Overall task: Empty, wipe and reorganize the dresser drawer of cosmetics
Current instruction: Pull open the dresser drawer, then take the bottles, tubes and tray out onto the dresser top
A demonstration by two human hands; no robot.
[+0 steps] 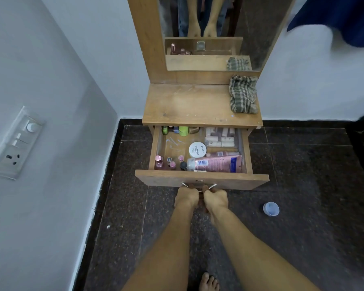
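The wooden dresser drawer stands pulled out, its front panel nearest me. Both my left hand and my right hand are closed around the metal drawer handle. Inside lie a pink tube, a white round nail-polish jar, several small pink bottles at the front left, a green bottle at the back and a clear box of small items at the back right. A checked cloth lies crumpled on the dresser top at the right.
A mirror rises behind the dresser top. A small blue-and-white cup sits on the dark stone floor to the right. A wall with a switch panel is close on the left. My bare foot shows at the bottom.
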